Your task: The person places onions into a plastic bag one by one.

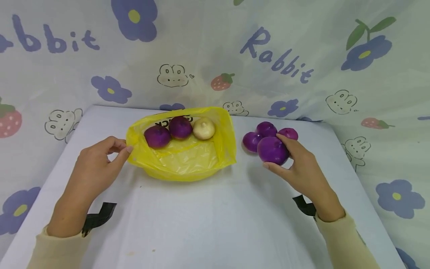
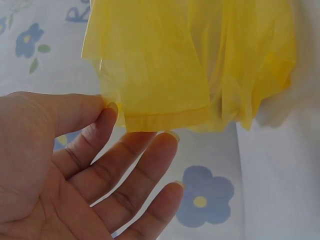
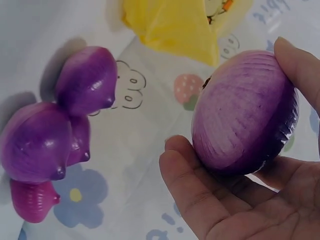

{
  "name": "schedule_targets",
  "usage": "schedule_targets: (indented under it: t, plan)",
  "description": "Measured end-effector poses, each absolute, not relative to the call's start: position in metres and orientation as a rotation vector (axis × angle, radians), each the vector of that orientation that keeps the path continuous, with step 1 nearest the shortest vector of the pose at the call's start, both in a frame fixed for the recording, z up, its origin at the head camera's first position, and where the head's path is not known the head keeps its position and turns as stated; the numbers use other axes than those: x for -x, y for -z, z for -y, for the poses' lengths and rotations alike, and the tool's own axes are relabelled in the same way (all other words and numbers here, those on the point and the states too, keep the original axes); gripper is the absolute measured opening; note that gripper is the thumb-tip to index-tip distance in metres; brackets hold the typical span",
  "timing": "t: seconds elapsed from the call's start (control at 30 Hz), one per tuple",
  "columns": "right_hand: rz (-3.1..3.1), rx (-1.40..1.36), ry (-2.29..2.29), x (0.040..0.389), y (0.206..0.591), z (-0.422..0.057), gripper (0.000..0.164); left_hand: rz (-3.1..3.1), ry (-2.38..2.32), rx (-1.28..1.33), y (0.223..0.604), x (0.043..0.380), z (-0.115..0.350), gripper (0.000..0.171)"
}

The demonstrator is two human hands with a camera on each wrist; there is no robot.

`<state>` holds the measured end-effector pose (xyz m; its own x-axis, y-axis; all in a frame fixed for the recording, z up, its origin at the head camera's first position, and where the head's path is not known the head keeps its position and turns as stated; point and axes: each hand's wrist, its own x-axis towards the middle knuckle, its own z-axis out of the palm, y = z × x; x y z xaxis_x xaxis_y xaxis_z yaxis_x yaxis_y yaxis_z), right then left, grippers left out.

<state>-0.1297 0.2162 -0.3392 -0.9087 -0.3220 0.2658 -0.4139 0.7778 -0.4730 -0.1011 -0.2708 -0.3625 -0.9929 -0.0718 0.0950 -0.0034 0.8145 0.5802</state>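
My left hand point(image 1: 97, 164) pinches the left rim of a yellow plastic bag point(image 1: 188, 173) between thumb and index finger; the other fingers point(image 2: 160, 155) extend below the bag's edge in the left wrist view. Inside the wide-mouthed bag lie two purple onions point(image 1: 157, 136) and a pale cream onion point(image 1: 203, 129). To the right of the bag, my right hand point(image 1: 302, 168) holds a large purple onion point(image 3: 245, 115) between thumb and fingers, raised in front of a small cluster. That cluster has several purple onions point(image 1: 251, 142), one smaller and pinker point(image 3: 34, 200).
The white table point(image 1: 201, 224) carries the bag and onions. Behind it hangs a pale cloth point(image 1: 201, 45) printed with flowers, rabbits and strawberries. Black straps point(image 1: 99, 216) are on both wrists, beside beige sleeves point(image 1: 346, 243).
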Motion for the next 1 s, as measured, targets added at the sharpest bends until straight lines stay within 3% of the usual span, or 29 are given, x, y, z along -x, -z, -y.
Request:
schedule_targets:
  t: [0.47,1.0]
  plan:
    - [2.949,-0.599,-0.745,0.139,0.322,-0.186,0.095,2.914,0.898,-0.105,0.364,0.097,0.270,0.038]
    - [2.891,-0.751,-0.845,0.156,0.330,-0.164,0.087,2.919,0.870,-0.095,0.360,0.101,0.267,0.037]
